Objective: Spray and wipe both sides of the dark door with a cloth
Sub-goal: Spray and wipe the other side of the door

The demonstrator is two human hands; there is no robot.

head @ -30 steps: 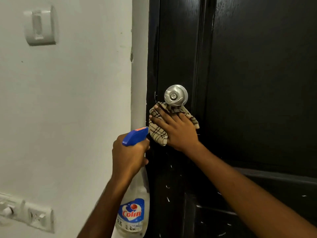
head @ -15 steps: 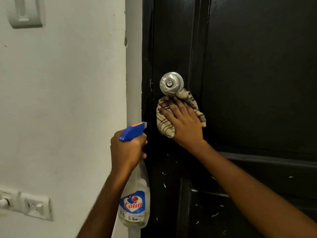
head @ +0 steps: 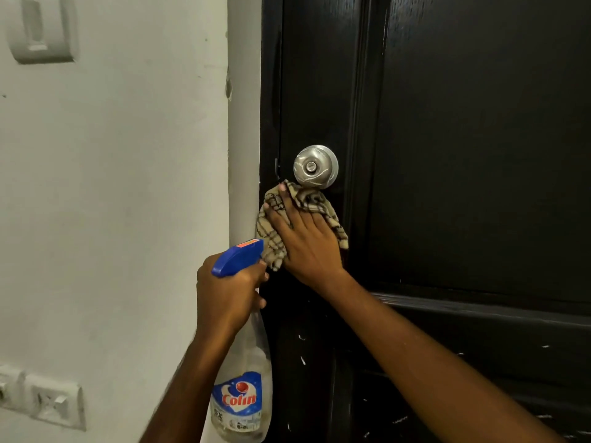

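Left hand (head: 227,295): grips the neck of the spray bottle (head: 243,398) under its blue trigger head, nozzle toward the door, bottle hanging low.

Right hand (head: 303,244): fingers (head: 284,203) straight and spread, pressing the cloth (head: 271,225) flat on the dark door (head: 479,155).

Change over the last half second: the cloth has slid from below-right of the knob (head: 315,166) to below-left, at the door's latch edge.

Judgement: a side-to-side wipe under the knob is under way. This face looks only partly done, and the other side is not in view.
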